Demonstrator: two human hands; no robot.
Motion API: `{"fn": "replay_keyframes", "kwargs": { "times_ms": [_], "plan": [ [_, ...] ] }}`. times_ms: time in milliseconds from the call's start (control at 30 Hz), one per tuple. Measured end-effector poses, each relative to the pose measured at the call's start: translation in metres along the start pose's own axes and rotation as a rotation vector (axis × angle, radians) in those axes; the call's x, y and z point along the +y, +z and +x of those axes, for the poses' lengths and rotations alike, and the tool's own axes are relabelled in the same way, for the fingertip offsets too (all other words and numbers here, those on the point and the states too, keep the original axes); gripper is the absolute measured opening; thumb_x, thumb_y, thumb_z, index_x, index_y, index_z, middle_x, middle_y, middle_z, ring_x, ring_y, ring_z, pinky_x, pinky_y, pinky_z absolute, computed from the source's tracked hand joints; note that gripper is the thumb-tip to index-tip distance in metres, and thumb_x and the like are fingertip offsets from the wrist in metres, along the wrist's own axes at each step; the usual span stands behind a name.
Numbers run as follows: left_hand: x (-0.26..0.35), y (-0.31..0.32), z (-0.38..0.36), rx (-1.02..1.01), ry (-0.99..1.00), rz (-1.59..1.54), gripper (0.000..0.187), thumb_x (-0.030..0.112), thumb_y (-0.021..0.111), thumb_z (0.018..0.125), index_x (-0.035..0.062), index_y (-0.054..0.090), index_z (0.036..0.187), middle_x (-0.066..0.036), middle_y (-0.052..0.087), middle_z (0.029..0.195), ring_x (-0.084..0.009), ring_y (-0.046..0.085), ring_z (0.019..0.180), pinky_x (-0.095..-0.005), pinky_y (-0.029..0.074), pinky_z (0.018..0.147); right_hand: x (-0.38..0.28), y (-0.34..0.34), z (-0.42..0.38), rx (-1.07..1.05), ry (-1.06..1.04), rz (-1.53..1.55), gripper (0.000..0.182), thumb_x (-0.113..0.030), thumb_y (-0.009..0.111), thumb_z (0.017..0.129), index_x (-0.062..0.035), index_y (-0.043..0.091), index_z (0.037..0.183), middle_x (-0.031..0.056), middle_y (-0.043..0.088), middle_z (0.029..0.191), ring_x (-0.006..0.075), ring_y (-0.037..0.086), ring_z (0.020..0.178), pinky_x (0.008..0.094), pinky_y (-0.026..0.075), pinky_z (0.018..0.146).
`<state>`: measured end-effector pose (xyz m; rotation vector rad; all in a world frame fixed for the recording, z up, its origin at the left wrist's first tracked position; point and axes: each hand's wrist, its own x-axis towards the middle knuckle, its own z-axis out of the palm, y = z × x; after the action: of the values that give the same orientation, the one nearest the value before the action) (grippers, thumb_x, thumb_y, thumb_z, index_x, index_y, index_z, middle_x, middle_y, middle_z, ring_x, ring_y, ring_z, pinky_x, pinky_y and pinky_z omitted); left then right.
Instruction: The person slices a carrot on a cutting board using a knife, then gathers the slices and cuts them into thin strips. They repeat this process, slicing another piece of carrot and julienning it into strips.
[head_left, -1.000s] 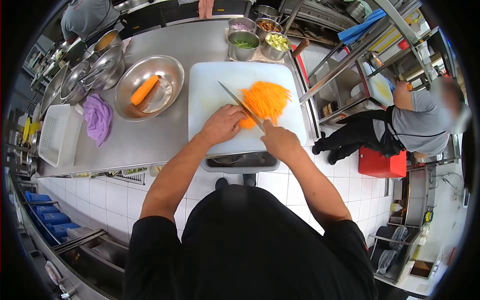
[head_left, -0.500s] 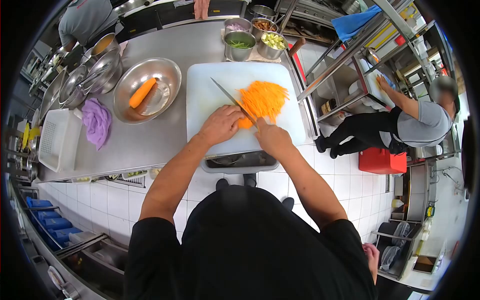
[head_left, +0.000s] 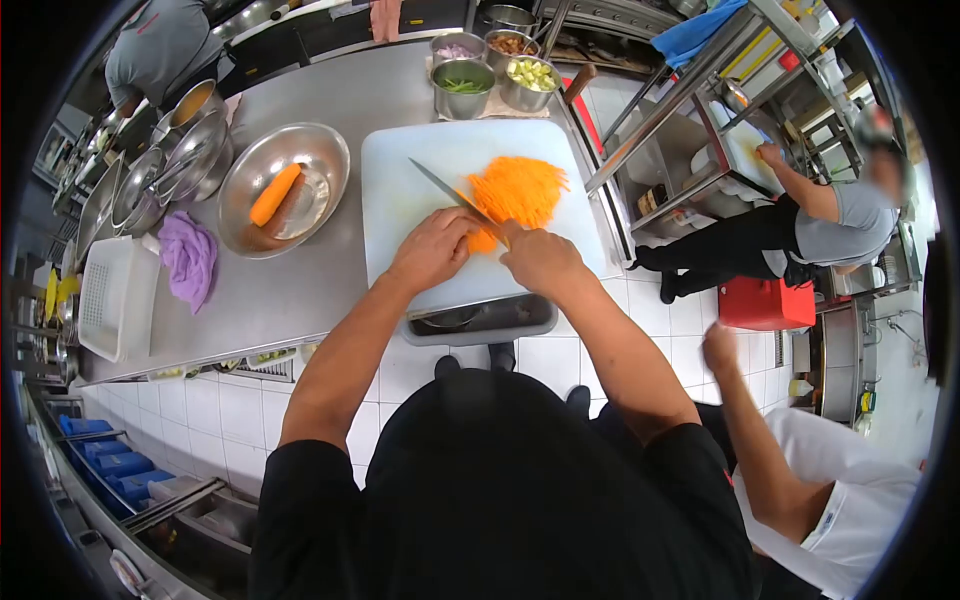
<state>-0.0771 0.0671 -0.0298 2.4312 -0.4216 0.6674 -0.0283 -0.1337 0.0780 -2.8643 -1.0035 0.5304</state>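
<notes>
My right hand (head_left: 545, 262) is closed round the handle of a kitchen knife (head_left: 436, 181), whose long blade slants up and left across the white cutting board (head_left: 400, 150). Curled against the near side of the blade, the fingers of my left hand (head_left: 430, 250) press on carrot slices (head_left: 482, 241), partly hidden beneath hand and knife. Beyond the blade lies a heap of shredded carrot (head_left: 522, 190). A whole peeled carrot (head_left: 275, 195) rests in a wide steel bowl (head_left: 335, 165) to the left.
Steel pots of cut vegetables (head_left: 463, 105) stand behind the board. A purple cloth (head_left: 187, 255), a white basket (head_left: 135, 310) and steel strainers (head_left: 190, 150) occupy the left side. One co-worker (head_left: 850, 220) stands at right, another person (head_left: 800, 480) close behind at lower right, a third (head_left: 165, 50) at upper left.
A person in white has come into view at lower right, one arm raised. The view has shifted slightly, and both my hands stay at the knife and carrot.
</notes>
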Motion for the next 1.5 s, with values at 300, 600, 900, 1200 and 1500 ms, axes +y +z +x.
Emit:
{"fn": "replay_keyframes", "kwargs": {
  "times_ms": [300,600,900,1200,1500],
  "plan": [
    [0.002,-0.004,0.001,0.005,0.008,-0.014,0.021,0.000,0.065,0.082,0.0060,0.068,0.102,-0.009,0.066,0.112,-0.0312,0.063,0.104,-0.0413,0.053,0.091,0.007,0.028,0.013,0.056,-0.010,0.048,0.035,-0.023,0.064,0.096,-0.0032,0.053,0.123,0.0240,0.073,0.099,0.0413,0.073,0.091,0.0512,0.057,0.080],
    [0.001,-0.003,-0.004,-0.039,-0.042,0.004,0.021,0.004,0.067,0.083,0.0067,0.069,0.104,-0.009,0.064,0.115,-0.0293,0.061,0.105,-0.0398,0.052,0.097,0.000,0.023,-0.009,0.015,0.035,0.098,0.035,-0.024,0.063,0.097,-0.0018,0.054,0.122,0.0239,0.073,0.099,0.0408,0.072,0.096,0.0514,0.056,0.082],
    [-0.002,0.000,-0.003,0.005,-0.025,-0.005,0.019,0.000,0.068,0.082,0.0061,0.067,0.101,-0.010,0.066,0.113,-0.0311,0.064,0.105,-0.0410,0.055,0.092,0.000,0.010,-0.018,-0.038,0.031,0.065,0.032,-0.021,0.064,0.096,-0.0027,0.055,0.120,0.0237,0.073,0.097,0.0407,0.073,0.093,0.0513,0.057,0.079],
    [0.003,-0.001,0.001,0.019,0.000,0.015,0.021,-0.001,0.068,0.081,0.0065,0.068,0.101,-0.010,0.066,0.111,-0.0323,0.063,0.104,-0.0420,0.054,0.092,-0.005,-0.013,-0.014,-0.041,0.012,0.054,0.029,-0.023,0.062,0.097,-0.0021,0.054,0.116,0.0244,0.073,0.096,0.0405,0.073,0.093,0.0521,0.057,0.081],
    [0.004,-0.001,-0.006,0.009,-0.030,0.024,0.019,0.000,0.068,0.081,0.0055,0.068,0.100,-0.010,0.066,0.111,-0.0324,0.063,0.105,-0.0423,0.054,0.092,-0.004,0.014,-0.004,-0.003,0.032,0.100,0.030,-0.023,0.062,0.097,-0.0025,0.055,0.118,0.0210,0.074,0.096,0.0409,0.072,0.097,0.0514,0.056,0.085]
  ]
}}
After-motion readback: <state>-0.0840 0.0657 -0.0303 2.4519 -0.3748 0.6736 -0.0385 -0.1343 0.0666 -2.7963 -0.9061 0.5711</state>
